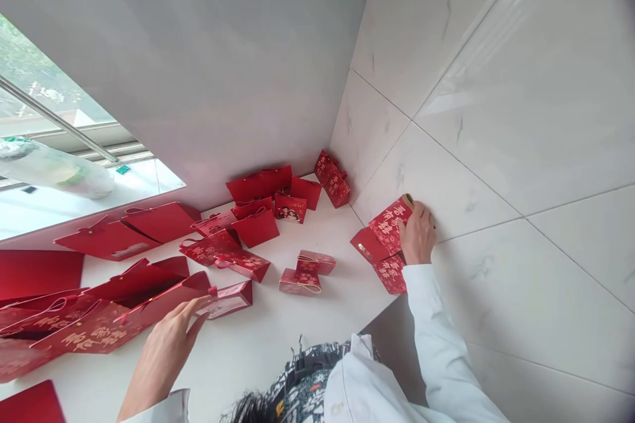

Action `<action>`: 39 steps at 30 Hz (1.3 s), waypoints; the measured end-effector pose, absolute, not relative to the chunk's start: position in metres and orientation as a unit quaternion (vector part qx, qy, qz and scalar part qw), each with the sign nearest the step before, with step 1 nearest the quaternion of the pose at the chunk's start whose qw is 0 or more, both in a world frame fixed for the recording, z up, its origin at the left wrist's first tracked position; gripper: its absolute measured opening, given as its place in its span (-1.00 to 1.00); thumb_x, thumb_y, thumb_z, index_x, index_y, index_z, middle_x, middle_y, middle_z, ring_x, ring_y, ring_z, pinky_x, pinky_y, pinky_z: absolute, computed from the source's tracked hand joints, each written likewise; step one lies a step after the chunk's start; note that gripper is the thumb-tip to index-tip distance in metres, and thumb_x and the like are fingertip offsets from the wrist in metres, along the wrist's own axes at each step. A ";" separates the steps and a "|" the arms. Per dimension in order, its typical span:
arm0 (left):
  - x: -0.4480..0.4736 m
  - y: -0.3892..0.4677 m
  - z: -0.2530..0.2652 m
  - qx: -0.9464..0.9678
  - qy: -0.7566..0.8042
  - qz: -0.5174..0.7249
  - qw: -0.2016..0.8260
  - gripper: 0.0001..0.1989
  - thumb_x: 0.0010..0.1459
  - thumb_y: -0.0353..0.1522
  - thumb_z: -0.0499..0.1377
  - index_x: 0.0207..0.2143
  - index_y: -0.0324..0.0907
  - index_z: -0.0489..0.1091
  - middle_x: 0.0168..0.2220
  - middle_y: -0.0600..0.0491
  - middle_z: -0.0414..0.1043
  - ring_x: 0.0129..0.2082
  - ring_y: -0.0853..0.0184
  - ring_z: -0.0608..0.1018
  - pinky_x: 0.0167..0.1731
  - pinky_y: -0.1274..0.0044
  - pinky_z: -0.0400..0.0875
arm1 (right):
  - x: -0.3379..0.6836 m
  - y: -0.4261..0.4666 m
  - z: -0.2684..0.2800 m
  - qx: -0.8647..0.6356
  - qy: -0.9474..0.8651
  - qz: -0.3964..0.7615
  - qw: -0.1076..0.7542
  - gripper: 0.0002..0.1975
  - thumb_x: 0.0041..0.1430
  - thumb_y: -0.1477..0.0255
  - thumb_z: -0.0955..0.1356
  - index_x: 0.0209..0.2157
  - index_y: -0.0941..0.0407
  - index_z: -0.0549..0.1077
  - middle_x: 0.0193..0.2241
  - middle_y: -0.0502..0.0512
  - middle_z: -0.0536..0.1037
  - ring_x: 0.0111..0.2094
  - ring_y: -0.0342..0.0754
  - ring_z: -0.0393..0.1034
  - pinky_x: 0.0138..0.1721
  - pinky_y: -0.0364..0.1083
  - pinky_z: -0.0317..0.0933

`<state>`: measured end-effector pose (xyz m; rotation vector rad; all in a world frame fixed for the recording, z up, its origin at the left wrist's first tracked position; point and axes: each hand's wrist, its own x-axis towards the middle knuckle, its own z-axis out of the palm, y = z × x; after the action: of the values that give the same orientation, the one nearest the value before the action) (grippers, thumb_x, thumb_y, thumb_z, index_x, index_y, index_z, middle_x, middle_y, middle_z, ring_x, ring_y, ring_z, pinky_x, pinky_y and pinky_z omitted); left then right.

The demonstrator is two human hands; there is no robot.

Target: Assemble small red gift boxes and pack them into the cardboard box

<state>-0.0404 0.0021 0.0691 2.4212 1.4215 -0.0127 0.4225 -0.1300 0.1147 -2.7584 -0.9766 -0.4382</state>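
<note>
My left hand reaches over the white surface, its thumb and fingers closed on the near end of a small red gift box with a pale pink side. Higher up on the right, my right hand grips a red gift box printed with gold characters, close to the tiled wall. Directly below that one stand a plain red box and another patterned box. Two small red boxes with looped cords sit in the middle, between my hands.
Large red gift bags crowd the left side. More red boxes stand along the grey wall, with a patterned pair in the corner. Marble-look tiles rise at right; a window is at left.
</note>
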 end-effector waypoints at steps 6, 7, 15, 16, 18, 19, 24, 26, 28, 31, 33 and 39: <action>-0.053 -0.021 0.052 0.851 0.501 -0.004 0.159 -0.62 0.16 -0.23 -0.09 -0.15 -0.17 0.42 -0.16 -0.07 0.53 -0.26 0.15 0.59 -0.35 0.48 0.45 | 0.425 -0.135 0.109 -0.893 -0.394 -0.205 0.077 -0.85 0.08 0.55 0.30 -0.25 0.25 0.38 -0.17 0.34 0.27 -0.10 0.18 0.10 -0.17 0.05 0.14; -0.053 -0.023 0.050 0.850 0.500 -0.005 0.163 -0.63 0.16 -0.23 -0.09 -0.15 -0.17 0.42 -0.17 -0.07 0.54 -0.28 0.16 0.59 -0.37 0.49 0.45 | 0.424 -0.138 0.106 -0.887 -0.403 -0.209 0.087 -0.89 0.09 0.55 0.29 -0.29 0.24 0.39 -0.12 0.35 0.26 -0.06 0.19 0.08 -0.13 0.07 0.12; -0.029 -0.029 0.063 0.847 0.500 0.010 0.178 -0.63 0.18 -0.28 -0.10 -0.10 -0.16 0.39 -0.10 -0.07 0.51 -0.20 0.20 0.57 -0.28 0.49 0.44 | 0.428 -0.137 0.084 -0.905 -0.414 -0.007 0.102 -0.82 0.24 0.49 0.14 -0.28 0.16 0.34 -0.46 0.12 0.40 -0.41 -0.02 0.26 -0.39 -0.09 0.05; -0.021 -0.032 0.067 0.849 0.494 0.007 0.189 -0.64 0.18 -0.29 -0.10 -0.10 -0.15 0.40 -0.09 -0.06 0.50 -0.18 0.20 0.56 -0.25 0.48 0.43 | 0.429 -0.135 0.082 -0.905 -0.413 0.013 0.105 -0.80 0.26 0.47 0.13 -0.25 0.15 0.33 -0.49 0.09 0.40 -0.45 -0.05 0.26 -0.43 -0.11 0.03; -0.003 -0.040 0.072 0.853 0.473 -0.003 0.220 -0.65 0.20 -0.32 -0.11 -0.10 -0.14 0.40 -0.09 -0.05 0.49 -0.15 0.22 0.55 -0.19 0.47 0.41 | 0.430 -0.130 0.077 -0.898 -0.421 0.063 0.112 -0.79 0.28 0.38 0.13 -0.19 0.13 0.32 -0.46 0.07 0.44 -0.44 -0.07 0.30 -0.43 -0.13 0.03; 0.006 -0.045 0.074 0.855 0.463 -0.010 0.234 -0.65 0.21 -0.34 -0.11 -0.10 -0.14 0.40 -0.09 -0.05 0.49 -0.15 0.22 0.55 -0.16 0.45 0.41 | 0.429 -0.128 0.073 -0.892 -0.429 0.093 0.112 -0.78 0.27 0.33 0.15 -0.16 0.12 0.31 -0.41 0.07 0.46 -0.40 -0.07 0.34 -0.41 -0.14 0.06; 0.041 -0.072 0.076 0.859 0.427 -0.052 0.278 -0.66 0.22 -0.41 -0.10 -0.07 -0.17 0.39 -0.10 -0.08 0.47 -0.14 0.22 0.52 -0.12 0.42 0.38 | 0.412 -0.128 0.033 -0.861 -0.429 0.267 0.057 -0.44 -0.23 0.28 0.50 -0.14 0.16 0.39 -0.26 0.18 0.52 -0.26 0.01 0.42 -0.34 -0.13 0.17; 0.045 -0.079 0.078 0.855 0.424 -0.068 0.290 -0.66 0.23 -0.44 -0.10 -0.06 -0.17 0.38 -0.09 -0.07 0.46 -0.13 0.23 0.51 -0.11 0.42 0.36 | 0.401 -0.135 0.014 -0.862 -0.406 0.303 0.025 -0.31 -0.44 0.35 0.56 -0.15 0.21 0.41 -0.23 0.28 0.52 -0.23 0.11 0.43 -0.33 -0.08 0.21; 0.045 -0.083 0.079 0.848 0.432 -0.084 0.294 -0.66 0.23 -0.45 -0.10 -0.05 -0.17 0.37 -0.07 -0.08 0.44 -0.11 0.24 0.51 -0.11 0.42 0.35 | 0.391 -0.143 -0.001 -0.869 -0.383 0.314 0.001 -0.26 -0.43 0.34 0.55 -0.09 0.25 0.39 -0.16 0.39 0.49 -0.14 0.22 0.41 -0.28 -0.01 0.24; 0.040 -0.084 0.078 0.837 0.449 -0.108 0.293 -0.66 0.21 -0.47 -0.09 -0.05 -0.15 0.37 -0.06 -0.06 0.44 -0.10 0.25 0.51 -0.12 0.44 0.36 | 0.382 -0.153 -0.012 -0.877 -0.365 0.311 -0.024 -0.22 -0.28 0.26 0.51 0.02 0.25 0.30 -0.05 0.44 0.43 -0.02 0.28 0.33 -0.20 0.06 0.25; 0.038 -0.083 0.074 0.835 0.456 -0.121 0.284 -0.65 0.20 -0.48 -0.09 -0.05 -0.13 0.37 -0.06 -0.04 0.45 -0.09 0.25 0.51 -0.14 0.46 0.37 | 0.379 -0.157 -0.014 -0.880 -0.364 0.304 -0.038 -0.19 -0.23 0.22 0.50 0.07 0.22 0.25 -0.01 0.41 0.40 0.03 0.26 0.30 -0.13 0.07 0.24; 0.038 -0.082 0.065 0.830 0.465 -0.151 0.268 -0.63 0.19 -0.51 -0.08 -0.04 -0.10 0.37 -0.04 -0.02 0.44 -0.05 0.28 0.50 -0.11 0.48 0.36 | 0.366 -0.162 -0.010 -0.889 -0.376 0.248 -0.080 -0.30 -0.06 0.23 0.43 0.08 0.24 0.24 -0.09 0.46 0.46 0.08 0.32 0.23 0.01 0.20 0.08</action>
<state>0.0383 -0.0815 0.0647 2.2388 1.2546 -0.4076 0.3656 -0.1622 -0.0098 -2.9453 -1.2467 0.8231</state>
